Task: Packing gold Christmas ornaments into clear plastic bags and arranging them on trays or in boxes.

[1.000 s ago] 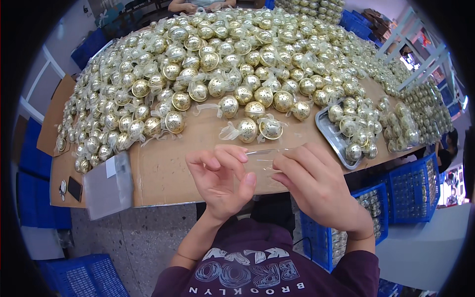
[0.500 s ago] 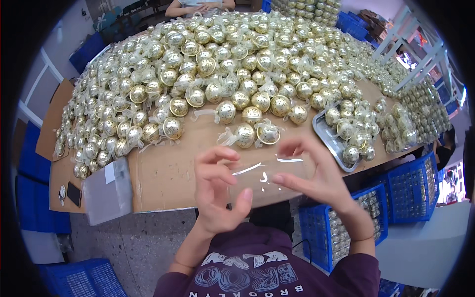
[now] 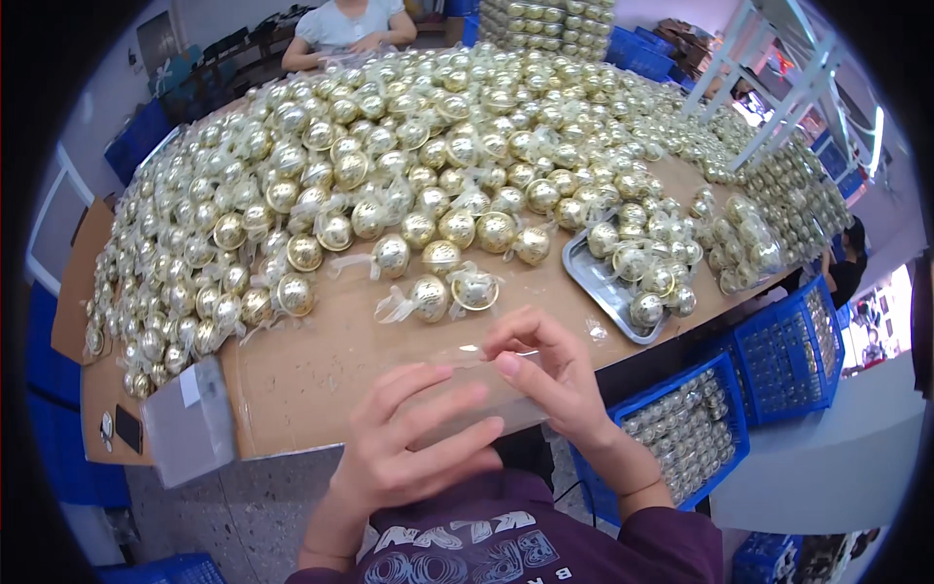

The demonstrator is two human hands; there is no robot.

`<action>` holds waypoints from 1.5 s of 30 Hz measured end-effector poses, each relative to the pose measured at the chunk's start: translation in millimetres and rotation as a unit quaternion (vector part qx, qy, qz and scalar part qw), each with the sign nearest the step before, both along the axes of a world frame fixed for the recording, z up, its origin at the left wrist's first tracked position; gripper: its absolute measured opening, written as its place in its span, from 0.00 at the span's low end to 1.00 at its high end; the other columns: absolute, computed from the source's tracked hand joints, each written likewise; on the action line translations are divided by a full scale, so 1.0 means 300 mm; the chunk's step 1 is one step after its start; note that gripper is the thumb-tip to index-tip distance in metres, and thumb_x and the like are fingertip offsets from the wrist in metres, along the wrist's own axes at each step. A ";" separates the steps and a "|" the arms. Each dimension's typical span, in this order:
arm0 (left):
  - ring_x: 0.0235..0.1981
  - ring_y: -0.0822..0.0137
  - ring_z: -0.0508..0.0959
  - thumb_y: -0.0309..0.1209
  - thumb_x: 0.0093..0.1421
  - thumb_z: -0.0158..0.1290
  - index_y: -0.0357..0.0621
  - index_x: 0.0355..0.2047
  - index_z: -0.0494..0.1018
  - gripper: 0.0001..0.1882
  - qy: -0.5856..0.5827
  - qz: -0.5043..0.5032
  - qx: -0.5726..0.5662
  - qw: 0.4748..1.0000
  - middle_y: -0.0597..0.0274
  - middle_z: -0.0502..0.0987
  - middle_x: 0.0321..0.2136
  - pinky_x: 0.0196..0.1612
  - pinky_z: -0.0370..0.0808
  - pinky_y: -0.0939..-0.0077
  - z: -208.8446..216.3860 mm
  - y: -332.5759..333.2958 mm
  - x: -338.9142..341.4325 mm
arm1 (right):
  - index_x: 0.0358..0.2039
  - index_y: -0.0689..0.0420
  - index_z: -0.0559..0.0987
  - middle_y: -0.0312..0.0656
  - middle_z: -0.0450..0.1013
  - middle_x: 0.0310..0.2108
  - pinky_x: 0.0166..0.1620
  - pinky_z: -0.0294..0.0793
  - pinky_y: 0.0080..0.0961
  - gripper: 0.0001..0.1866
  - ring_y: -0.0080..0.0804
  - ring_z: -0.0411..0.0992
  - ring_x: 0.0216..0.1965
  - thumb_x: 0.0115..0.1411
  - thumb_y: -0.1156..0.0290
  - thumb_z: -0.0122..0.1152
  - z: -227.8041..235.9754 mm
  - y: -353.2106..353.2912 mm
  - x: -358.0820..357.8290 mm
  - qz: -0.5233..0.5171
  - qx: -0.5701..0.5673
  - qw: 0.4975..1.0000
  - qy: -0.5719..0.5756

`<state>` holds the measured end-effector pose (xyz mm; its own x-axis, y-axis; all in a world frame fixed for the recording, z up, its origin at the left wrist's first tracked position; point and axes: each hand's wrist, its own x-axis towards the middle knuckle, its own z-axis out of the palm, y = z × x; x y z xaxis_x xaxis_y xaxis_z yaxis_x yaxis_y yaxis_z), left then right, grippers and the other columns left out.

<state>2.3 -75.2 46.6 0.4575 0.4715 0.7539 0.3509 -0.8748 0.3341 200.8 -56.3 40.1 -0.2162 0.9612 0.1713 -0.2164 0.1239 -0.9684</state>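
Above the table's near edge, a clear plastic piece (image 3: 518, 413), box or sleeve I cannot tell, shows by its glints and pale edges. My right hand (image 3: 564, 389) pinches its upper right edge between thumb and bent fingers. Against its left side, my left hand (image 3: 399, 453) has its fingers stretched out and spread, slightly blurred. Just beyond my hands lie gold patterned ball ornaments (image 3: 428, 298) with pale translucent ribbons, the nearest of a large heap (image 3: 418, 175).
To the right, a metal tray (image 3: 590, 285) holds more balls. Blue crates (image 3: 736, 429) filled with balls stand below the table's right side. A translucent flat sleeve (image 3: 185, 433) and a phone (image 3: 128, 429) lie at left. Across the table sits another person (image 3: 350, 27).
My hands have come closer together. The right hand has closed on the plastic's edge, and the left has swung its fingers across its side. The whole view has shifted a little.
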 end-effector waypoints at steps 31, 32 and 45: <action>0.67 0.52 0.50 0.34 0.66 0.42 0.43 0.64 0.56 0.26 -0.013 0.230 -0.408 0.883 0.48 0.54 0.65 0.66 0.48 0.64 -0.266 -0.028 -0.057 | 0.51 0.58 0.73 0.47 0.67 0.47 0.47 0.72 0.33 0.35 0.46 0.70 0.45 0.40 0.73 0.75 -0.307 -0.005 0.266 -0.271 0.193 0.777 -0.534; 0.68 0.52 0.49 0.33 0.67 0.40 0.42 0.64 0.55 0.26 -0.092 0.177 -0.445 0.873 0.47 0.53 0.65 0.66 0.46 0.64 -0.270 -0.028 -0.052 | 0.52 0.58 0.72 0.48 0.67 0.47 0.47 0.72 0.34 0.34 0.46 0.70 0.45 0.41 0.73 0.74 -0.293 -0.033 0.259 -0.260 0.177 0.792 -0.524; 0.68 0.57 0.49 0.28 0.67 0.38 0.40 0.64 0.55 0.25 -0.189 -0.054 -0.521 0.831 0.51 0.52 0.66 0.67 0.45 0.66 -0.341 -0.017 -0.079 | 0.49 0.60 0.74 0.37 0.75 0.35 0.36 0.74 0.19 0.34 0.20 0.73 0.38 0.41 0.67 0.78 -0.329 -0.042 0.109 0.076 0.045 0.955 -0.283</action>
